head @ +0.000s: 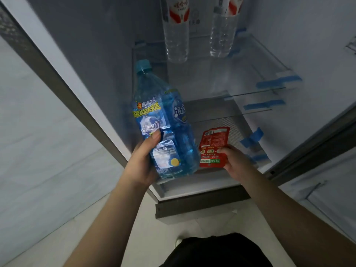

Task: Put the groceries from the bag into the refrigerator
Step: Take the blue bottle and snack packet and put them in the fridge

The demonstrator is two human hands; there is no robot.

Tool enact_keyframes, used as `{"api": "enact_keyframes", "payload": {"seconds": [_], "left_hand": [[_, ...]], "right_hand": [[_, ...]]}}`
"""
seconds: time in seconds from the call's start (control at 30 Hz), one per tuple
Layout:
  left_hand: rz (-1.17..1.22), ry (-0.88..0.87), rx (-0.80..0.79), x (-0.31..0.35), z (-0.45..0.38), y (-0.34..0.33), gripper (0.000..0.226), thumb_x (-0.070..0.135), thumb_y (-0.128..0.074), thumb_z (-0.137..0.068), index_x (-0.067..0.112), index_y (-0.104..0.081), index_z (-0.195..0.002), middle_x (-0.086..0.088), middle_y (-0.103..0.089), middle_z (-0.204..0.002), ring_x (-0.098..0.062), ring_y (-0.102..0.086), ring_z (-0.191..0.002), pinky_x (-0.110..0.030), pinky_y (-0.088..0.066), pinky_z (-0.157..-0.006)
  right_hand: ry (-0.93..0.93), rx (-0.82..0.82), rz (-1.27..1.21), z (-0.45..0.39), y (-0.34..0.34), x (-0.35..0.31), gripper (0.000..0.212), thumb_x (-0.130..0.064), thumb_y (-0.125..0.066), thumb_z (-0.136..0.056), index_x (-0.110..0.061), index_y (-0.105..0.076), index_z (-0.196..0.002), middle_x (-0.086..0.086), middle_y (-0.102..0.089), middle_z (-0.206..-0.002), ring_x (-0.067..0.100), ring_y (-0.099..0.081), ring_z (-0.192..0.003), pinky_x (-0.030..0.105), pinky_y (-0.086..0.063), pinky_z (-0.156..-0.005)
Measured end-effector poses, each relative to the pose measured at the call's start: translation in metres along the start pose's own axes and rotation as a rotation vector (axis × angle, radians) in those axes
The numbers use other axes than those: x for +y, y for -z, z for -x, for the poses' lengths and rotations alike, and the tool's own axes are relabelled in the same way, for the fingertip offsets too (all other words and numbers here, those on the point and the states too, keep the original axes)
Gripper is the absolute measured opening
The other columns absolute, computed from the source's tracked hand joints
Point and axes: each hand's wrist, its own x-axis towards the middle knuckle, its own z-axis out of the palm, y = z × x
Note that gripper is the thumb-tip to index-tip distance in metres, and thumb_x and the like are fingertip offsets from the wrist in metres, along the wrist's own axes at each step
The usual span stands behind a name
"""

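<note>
Left grip (143, 160) holds blue bottle (165, 124), right grip (236, 160) pinches red packet (212, 147), before two clear bottles (176, 35) shelved above.

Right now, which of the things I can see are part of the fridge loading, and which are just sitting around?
Part of the job:
- blue drink bottle, held in the left hand
- red snack packet, held in the right hand
- glass shelf of the open fridge

Just there:
- two clear water bottles already on the shelf
- blue tape strips on the shelf edges
</note>
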Motion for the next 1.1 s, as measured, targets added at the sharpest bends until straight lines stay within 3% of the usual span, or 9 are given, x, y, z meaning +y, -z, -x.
{"api": "enact_keyframes", "payload": {"seconds": [0.1, 0.23, 0.37, 0.5, 0.6, 0.7, 0.87, 0.97, 1.1], "left_hand": [[0.028, -0.014, 0.031, -0.001, -0.003, 0.001, 0.056, 0.042, -0.09, -0.053, 0.02, -0.076, -0.102, -0.005, -0.074, -0.106, -0.023, -0.07, -0.097, -0.038, -0.057, -0.08], [0.039, -0.008, 0.074, -0.006, -0.007, 0.0, 0.062, 0.042, -0.091, -0.052, 0.018, -0.074, -0.107, -0.008, -0.072, -0.109, -0.026, -0.07, -0.099, -0.041, -0.056, -0.083], [0.033, 0.007, 0.149, -0.009, -0.012, -0.001, 0.084, 0.041, -0.092, -0.052, 0.011, -0.06, -0.124, -0.012, -0.068, -0.117, -0.031, -0.067, -0.103, -0.044, -0.055, -0.085], [0.039, -0.013, 0.164, -0.012, -0.018, -0.003, 0.084, 0.04, -0.09, -0.055, 0.01, -0.059, -0.126, -0.014, -0.067, -0.12, -0.033, -0.066, -0.106, -0.046, -0.054, -0.088], [0.027, -0.017, 0.179, -0.013, -0.02, -0.001, 0.086, 0.041, -0.09, -0.056, 0.011, -0.056, -0.129, -0.014, -0.065, -0.123, -0.033, -0.064, -0.109, -0.048, -0.052, -0.092], [0.034, -0.02, 0.169, -0.014, -0.021, -0.002, 0.085, 0.04, -0.09, -0.057, 0.011, -0.055, -0.129, -0.013, -0.066, -0.121, -0.032, -0.065, -0.107, -0.047, -0.053, -0.09], [0.048, -0.029, 0.168, -0.013, -0.026, -0.009, 0.094, 0.04, -0.09, -0.057, 0.008, -0.05, -0.136, -0.016, -0.063, -0.126, -0.035, -0.063, -0.111, -0.048, -0.052, -0.09], [0.029, -0.044, 0.158, -0.011, -0.031, -0.017, 0.095, 0.04, -0.09, -0.058, 0.006, -0.049, -0.137, -0.019, -0.061, -0.128, -0.036, -0.061, -0.113, -0.049, -0.052, -0.09], [-0.035, -0.096, 0.097, -0.006, -0.037, -0.03, 0.091, 0.038, -0.088, -0.061, 0.002, -0.049, -0.135, -0.019, -0.065, -0.121, -0.036, -0.064, -0.108, -0.047, -0.053, -0.086]], "right_hand": [[0.015, 0.026, 0.073, -0.014, -0.005, 0.0, 0.036, -0.002, -0.054, -0.091, -0.004, -0.053, -0.127, 0.026, -0.056, -0.128, 0.043, -0.055, -0.117, 0.05, -0.047, -0.099], [-0.048, -0.054, 0.092, -0.029, -0.012, -0.004, 0.032, -0.015, -0.06, -0.09, -0.018, -0.056, -0.122, 0.012, -0.065, -0.12, 0.03, -0.063, -0.109, 0.048, -0.048, -0.098], [-0.036, -0.08, 0.139, -0.046, -0.02, -0.016, 0.029, -0.012, -0.058, -0.091, -0.016, -0.058, -0.12, 0.012, -0.068, -0.114, 0.029, -0.066, -0.104, 0.047, -0.048, -0.097], [0.004, -0.096, 0.217, -0.057, -0.019, -0.027, 0.026, -0.011, -0.056, -0.089, -0.013, -0.06, -0.114, 0.014, -0.069, -0.111, 0.03, -0.067, -0.1, 0.048, -0.05, -0.094], [0.073, -0.065, 0.32, -0.046, -0.018, -0.038, 0.026, -0.016, -0.053, -0.093, -0.009, -0.054, -0.118, 0.012, -0.067, -0.112, 0.025, -0.066, -0.093, 0.034, -0.051, -0.072], [0.165, -0.027, 0.416, -0.034, -0.013, -0.045, 0.038, -0.024, -0.05, -0.098, -0.013, -0.044, -0.134, 0.002, -0.057, -0.116, 0.002, -0.052, -0.076, 0.022, -0.036, -0.059], [0.237, -0.085, 0.423, 0.004, -0.002, -0.06, 0.023, -0.027, -0.046, -0.1, -0.023, -0.051, -0.122, -0.013, -0.055, -0.095, -0.002, -0.05, -0.08, 0.021, -0.037, -0.064], [0.289, -0.099, 0.35, 0.032, 0.0, -0.067, 0.017, -0.03, -0.054, -0.096, -0.024, -0.059, -0.111, 0.0, -0.066, -0.109, 0.01, -0.063, -0.093, 0.025, -0.045, -0.074], [0.418, -0.203, 0.268, 0.078, -0.009, -0.085, 0.019, -0.027, -0.057, -0.094, -0.017, -0.065, -0.108, 0.0, -0.073, -0.099, 0.013, -0.069, -0.093, 0.026, -0.051, -0.077]]}}
